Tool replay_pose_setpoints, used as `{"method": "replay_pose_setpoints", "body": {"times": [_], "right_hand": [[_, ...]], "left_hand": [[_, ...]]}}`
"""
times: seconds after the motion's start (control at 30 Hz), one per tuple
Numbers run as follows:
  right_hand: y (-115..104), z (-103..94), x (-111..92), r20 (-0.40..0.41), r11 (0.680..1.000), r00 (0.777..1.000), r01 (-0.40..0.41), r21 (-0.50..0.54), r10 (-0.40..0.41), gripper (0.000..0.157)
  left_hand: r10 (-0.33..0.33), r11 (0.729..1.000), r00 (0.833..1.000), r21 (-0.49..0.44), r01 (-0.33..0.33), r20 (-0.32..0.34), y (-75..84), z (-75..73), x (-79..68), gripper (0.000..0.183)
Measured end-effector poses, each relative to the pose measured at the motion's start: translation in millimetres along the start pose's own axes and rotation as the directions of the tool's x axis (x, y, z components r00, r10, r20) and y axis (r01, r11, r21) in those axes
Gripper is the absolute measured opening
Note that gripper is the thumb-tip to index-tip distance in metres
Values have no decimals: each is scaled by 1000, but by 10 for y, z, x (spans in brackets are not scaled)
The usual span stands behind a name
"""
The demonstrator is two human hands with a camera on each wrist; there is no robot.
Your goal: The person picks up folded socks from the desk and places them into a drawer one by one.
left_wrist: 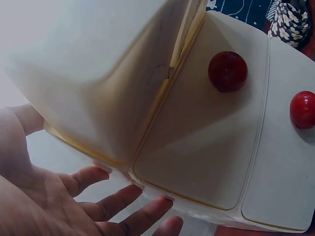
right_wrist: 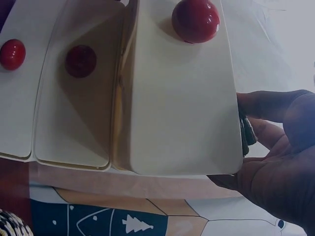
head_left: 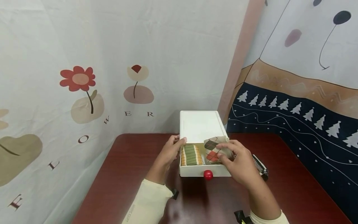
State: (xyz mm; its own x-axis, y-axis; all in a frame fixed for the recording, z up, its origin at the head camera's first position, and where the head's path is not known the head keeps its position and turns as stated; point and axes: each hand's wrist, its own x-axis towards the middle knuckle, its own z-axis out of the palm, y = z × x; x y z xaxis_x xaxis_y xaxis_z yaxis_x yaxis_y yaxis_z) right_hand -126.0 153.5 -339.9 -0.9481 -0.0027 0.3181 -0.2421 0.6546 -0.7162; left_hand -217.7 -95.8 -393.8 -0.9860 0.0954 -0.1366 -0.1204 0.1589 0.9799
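Observation:
A white drawer cabinet (head_left: 199, 124) with red knobs stands on the table, its top drawer (head_left: 193, 171) pulled out. A green, yellow and white striped cloth roll (head_left: 191, 155) lies in the drawer's left half. On the right side, my right hand (head_left: 239, 158) pinches a folded argyle cloth (head_left: 213, 151) in beige, grey and red, partly over the drawer. My left hand (head_left: 168, 152) touches the cabinet's left side, thumb near the top front edge. In the left wrist view its fingers (left_wrist: 110, 201) lie fairly straight along that side.
Two lower drawers with red knobs (left_wrist: 227, 72) are closed beneath the open one. A dark patterned cloth item (head_left: 260, 167) lies right of the cabinet on the reddish-brown table (head_left: 134, 155). Printed fabric (head_left: 167, 62) hangs behind the table.

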Motion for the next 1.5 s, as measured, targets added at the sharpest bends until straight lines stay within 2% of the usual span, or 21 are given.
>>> {"method": "replay_pose_setpoints", "body": {"times": [0.27, 0.5, 0.73, 0.97, 1.2, 1.5], "right_hand": [[-4, 5, -15, 65, 1000, 998, -23, -13, 24, 22], [-75, 89, -26, 82, 992, 997, -2, -127, 12, 19], [-135, 152, -11, 103, 973, 995, 32, -227, -9, 23], [-176, 173, -11, 143, 963, 990, 40, -266, -2, 25], [-193, 183, 0, 185, 950, 982, 34, -310, 25, 16], [-218, 193, 54, 237, 934, 971, 80, -349, 6, 16]], "left_hand": [[17, 999, 1000, -32, -17, 3, 6, 14, -10, 62], [45, 997, 999, -63, -44, 7, 12, 31, -11, 62], [53, 996, 999, -73, -53, -5, 23, 46, -26, 62], [51, 996, 999, -75, -51, -3, 22, 46, -44, 63], [49, 995, 999, -82, -49, 0, 16, 35, -40, 62], [54, 995, 999, -82, -54, -7, 8, 28, -32, 62]]}}
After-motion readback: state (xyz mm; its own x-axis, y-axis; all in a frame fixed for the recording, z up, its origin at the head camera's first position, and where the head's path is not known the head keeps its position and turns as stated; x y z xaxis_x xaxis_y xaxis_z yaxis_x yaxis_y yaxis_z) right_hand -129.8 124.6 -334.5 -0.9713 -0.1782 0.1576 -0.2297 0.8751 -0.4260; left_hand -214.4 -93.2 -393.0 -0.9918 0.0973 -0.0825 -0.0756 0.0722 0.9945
